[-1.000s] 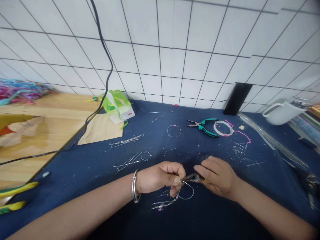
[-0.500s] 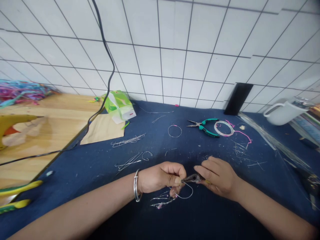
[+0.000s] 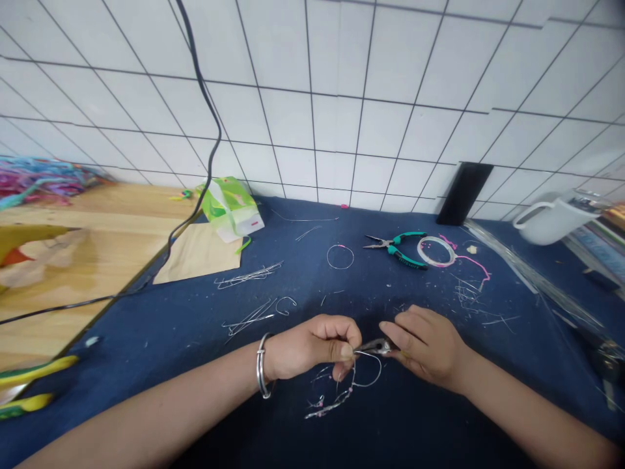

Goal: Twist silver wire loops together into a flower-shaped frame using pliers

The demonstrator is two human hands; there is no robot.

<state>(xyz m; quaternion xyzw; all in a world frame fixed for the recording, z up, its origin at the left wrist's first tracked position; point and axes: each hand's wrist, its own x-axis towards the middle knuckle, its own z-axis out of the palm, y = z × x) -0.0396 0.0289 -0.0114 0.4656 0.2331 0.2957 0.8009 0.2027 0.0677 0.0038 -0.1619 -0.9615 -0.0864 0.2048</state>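
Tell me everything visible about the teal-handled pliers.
The teal-handled pliers have slim, tapering jaws that look like metal, slightly parted, and teal-and-black grips spread apart. They lie on the dark blue work surface, jaws pointing left. The handle ends are right by the white ring; whether they touch it is unclear. No one is holding them.

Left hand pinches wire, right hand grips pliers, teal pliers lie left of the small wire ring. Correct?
No: the head view shows the teal pliers right of the small wire ring. The left hand pinches wire; the right hand grips pliers.
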